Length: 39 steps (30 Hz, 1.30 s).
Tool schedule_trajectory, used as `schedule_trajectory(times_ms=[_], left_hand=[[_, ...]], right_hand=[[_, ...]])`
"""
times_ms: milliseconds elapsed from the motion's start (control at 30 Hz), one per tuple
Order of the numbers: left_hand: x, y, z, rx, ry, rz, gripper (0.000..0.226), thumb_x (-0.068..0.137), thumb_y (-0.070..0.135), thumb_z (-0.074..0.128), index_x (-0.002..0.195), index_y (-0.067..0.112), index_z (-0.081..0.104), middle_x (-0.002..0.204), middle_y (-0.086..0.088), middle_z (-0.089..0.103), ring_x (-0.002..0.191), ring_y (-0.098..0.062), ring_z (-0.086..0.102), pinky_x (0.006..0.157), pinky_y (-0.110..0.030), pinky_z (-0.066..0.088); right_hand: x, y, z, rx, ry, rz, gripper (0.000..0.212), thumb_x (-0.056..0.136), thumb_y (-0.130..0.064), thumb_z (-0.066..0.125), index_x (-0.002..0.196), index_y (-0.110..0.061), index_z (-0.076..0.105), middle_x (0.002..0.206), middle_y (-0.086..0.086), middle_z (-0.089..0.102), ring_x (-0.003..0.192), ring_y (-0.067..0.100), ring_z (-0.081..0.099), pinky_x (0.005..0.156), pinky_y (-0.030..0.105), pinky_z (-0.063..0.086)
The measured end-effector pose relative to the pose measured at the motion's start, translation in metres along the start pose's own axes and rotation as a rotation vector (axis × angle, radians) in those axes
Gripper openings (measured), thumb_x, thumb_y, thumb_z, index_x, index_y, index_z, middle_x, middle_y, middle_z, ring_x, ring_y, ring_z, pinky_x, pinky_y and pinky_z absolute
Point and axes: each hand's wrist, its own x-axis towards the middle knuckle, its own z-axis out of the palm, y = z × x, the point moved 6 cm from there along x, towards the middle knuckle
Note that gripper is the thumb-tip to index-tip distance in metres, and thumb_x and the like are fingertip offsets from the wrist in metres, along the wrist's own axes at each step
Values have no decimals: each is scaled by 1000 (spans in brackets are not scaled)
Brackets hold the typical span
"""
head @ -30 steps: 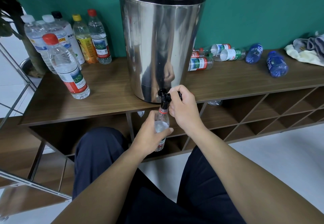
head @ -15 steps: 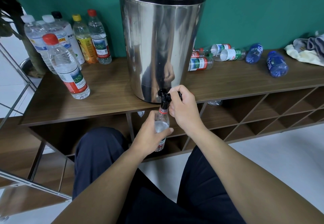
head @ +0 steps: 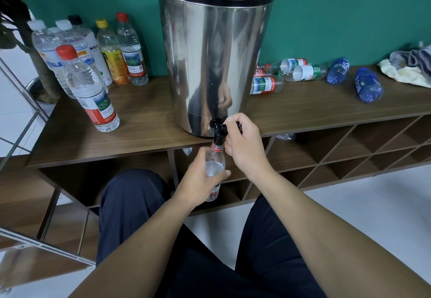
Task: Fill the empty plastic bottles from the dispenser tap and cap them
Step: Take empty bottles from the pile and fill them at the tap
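Note:
A tall steel dispenser [head: 210,59] with a black lid stands on the wooden shelf top [head: 144,120]. Its black tap [head: 218,129] juts over the front edge. My left hand [head: 200,181] grips a clear plastic bottle [head: 215,165] with a red neck ring, its mouth right under the tap; water stands high in its upper part. My right hand [head: 243,144] is closed on the tap lever. Several empty bottles [head: 300,72] lie on their sides right of the dispenser, two of them blue [head: 367,85].
Several capped, filled bottles [head: 91,87] stand upright left of the dispenser. A bundle of cloth [head: 410,66] lies at the far right of the shelf top. Open diagonal cubbies [head: 349,148] run below. My knees in dark trousers are under the hands.

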Motion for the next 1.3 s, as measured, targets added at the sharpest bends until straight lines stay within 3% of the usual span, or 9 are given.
schedule_trajectory(times_ms=[333, 733, 1067, 1300], left_hand=[[0, -1, 0, -6, 2, 11, 49, 92, 43, 90, 125, 44, 54, 120, 15, 72, 111, -2, 70, 105, -43, 61], [0, 0, 1, -17, -5, 1, 52, 93, 41, 91, 128, 43, 53, 121, 17, 71, 110, 2, 70, 98, -31, 58], [-1, -1, 0, -5, -7, -7, 53, 93, 43, 90, 131, 44, 53, 124, 18, 71, 114, 2, 69, 105, -36, 58], [-1, 0, 1, -17, -13, -16, 56, 93, 43, 90, 134, 44, 52, 126, 19, 71, 116, 4, 68, 102, -32, 56]], right_hand=[[-1, 0, 1, 7, 4, 8, 23, 115, -25, 55, 94, -17, 58, 58, -10, 44, 54, 12, 39, 53, 32, 34], [-1, 0, 1, -8, 5, 9, 23, 115, -26, 55, 94, -19, 59, 59, -12, 47, 55, 10, 42, 54, 32, 36], [-2, -3, 0, 0, 3, 20, 23, 115, -27, 54, 93, -21, 59, 58, -11, 45, 55, 12, 41, 54, 33, 36], [-2, -3, 0, -5, -3, 12, 22, 115, -27, 54, 95, -19, 59, 60, -11, 47, 56, 10, 42, 55, 32, 37]])
